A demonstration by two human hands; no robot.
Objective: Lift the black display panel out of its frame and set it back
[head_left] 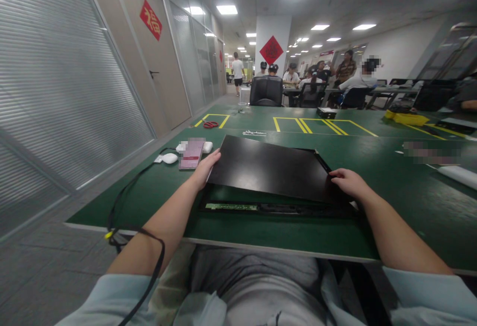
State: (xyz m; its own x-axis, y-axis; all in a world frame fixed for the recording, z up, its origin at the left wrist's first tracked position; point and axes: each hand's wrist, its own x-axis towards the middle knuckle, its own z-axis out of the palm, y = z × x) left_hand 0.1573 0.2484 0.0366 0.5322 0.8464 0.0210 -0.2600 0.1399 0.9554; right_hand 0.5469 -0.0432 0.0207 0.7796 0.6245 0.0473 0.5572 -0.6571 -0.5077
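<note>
A thin, glossy black panel (266, 167), like a flat display screen, is tilted above a black frame (316, 210) on the table. My left hand (206, 169) grips the panel's left edge, which is raised off the frame. At the right edge, my right hand (348, 183) is closed with its fingertips on the panel's rim; whether it also touches the frame I cannot tell. Along the near side of the frame a narrow green circuit board (231, 207) shows below the panel. Most of the frame's inside is hidden under the panel.
The green table (130, 206) carries a pink phone-like box (191, 154), a white mouse-shaped item (170, 158), red scissors (210, 124) and small white pieces (254, 133). A black cable (162, 251) crosses my left forearm. A yellow item (408, 118) lies far right. Several people sit beyond.
</note>
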